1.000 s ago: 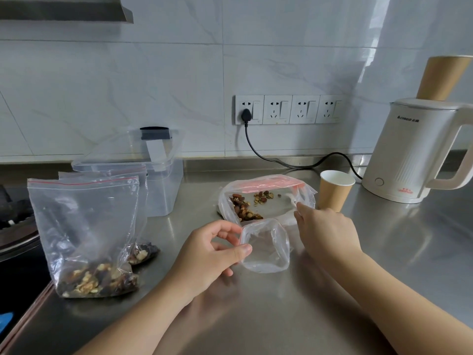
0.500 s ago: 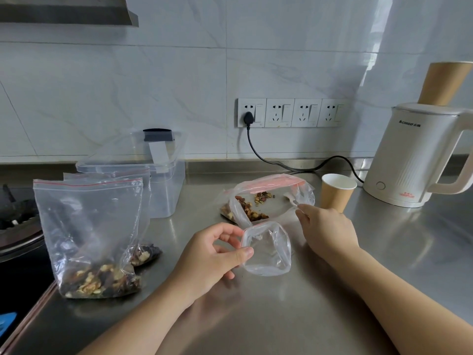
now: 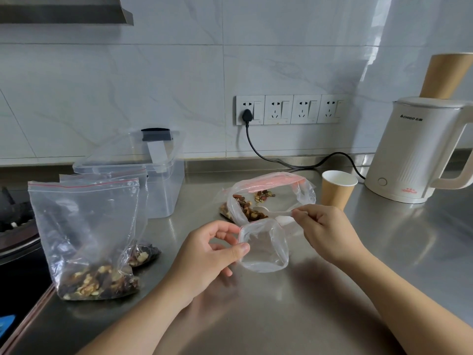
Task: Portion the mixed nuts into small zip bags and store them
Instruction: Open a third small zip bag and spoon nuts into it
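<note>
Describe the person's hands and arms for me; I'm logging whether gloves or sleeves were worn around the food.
Both the left hand and the right hand are bare: no gloves. No rings, watch or bracelets show. Both forearms are bare up to the frame edge, with no sleeve in view. Fingernails look short and unpainted.

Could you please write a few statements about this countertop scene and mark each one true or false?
1. The left hand pinches the rim of an empty small zip bag. True.
2. The right hand holds a metal fork. False: it pinches a white plastic spoon.
3. The paper cup beside the kettle lies on its side. False: it stands upright.
4. The large open bag holds nuts. True.
5. A black plug sits in the leftmost socket. True.
</note>
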